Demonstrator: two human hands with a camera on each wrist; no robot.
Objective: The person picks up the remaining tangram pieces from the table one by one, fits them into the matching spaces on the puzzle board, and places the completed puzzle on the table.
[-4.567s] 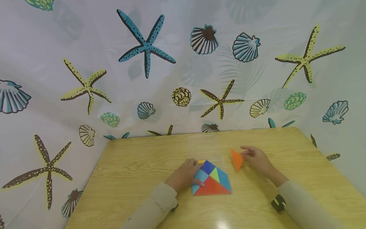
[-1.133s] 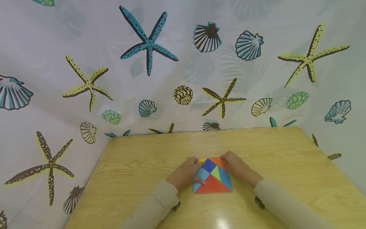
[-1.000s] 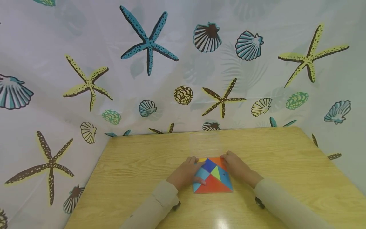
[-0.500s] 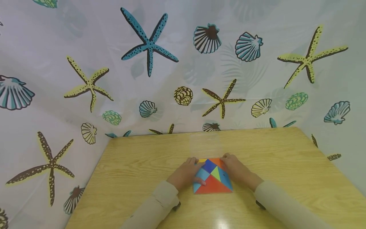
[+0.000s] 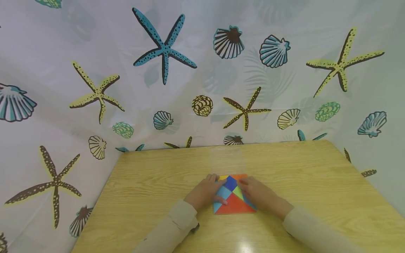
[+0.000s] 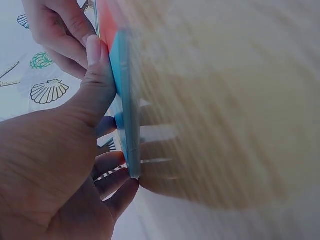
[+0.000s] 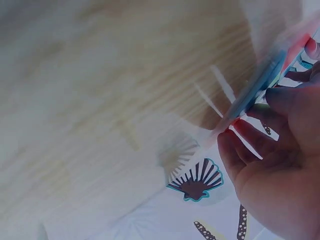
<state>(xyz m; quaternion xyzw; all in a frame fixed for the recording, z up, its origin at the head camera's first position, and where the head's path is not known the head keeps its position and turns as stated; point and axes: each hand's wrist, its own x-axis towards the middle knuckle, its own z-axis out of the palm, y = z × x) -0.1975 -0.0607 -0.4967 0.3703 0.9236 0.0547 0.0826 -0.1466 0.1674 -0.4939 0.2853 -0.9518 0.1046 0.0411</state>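
Note:
A flat tangram puzzle [image 5: 234, 206] lies on the table between both hands. It shows a red triangle, a dark blue square [image 5: 230, 184], a pale green triangle [image 5: 236, 192], light blue pieces, a strip of yellow [image 5: 223, 177] and an orange triangle [image 5: 239, 176] at the far right corner. My left hand [image 5: 205, 192] holds its left side, thumb toward the near edge and fingers toward the far one; the left wrist view shows this thumb [image 6: 95, 75] along the edge. My right hand [image 5: 260, 195] rests over the right side, fingertips on the pieces, hiding most of the orange triangle.
The wood-grain table [image 5: 158, 175] extends around the puzzle. A faint see-through rectangle [image 5: 226, 158] shows on it just beyond the puzzle. White cloth [image 5: 190, 73] with starfish and shell prints stands behind and at both sides.
Earlier my right hand held the orange triangle right of the puzzle; the triangle now sits in the corner. In the last half second that hand has shifted left over the pieces. My left hand stays.

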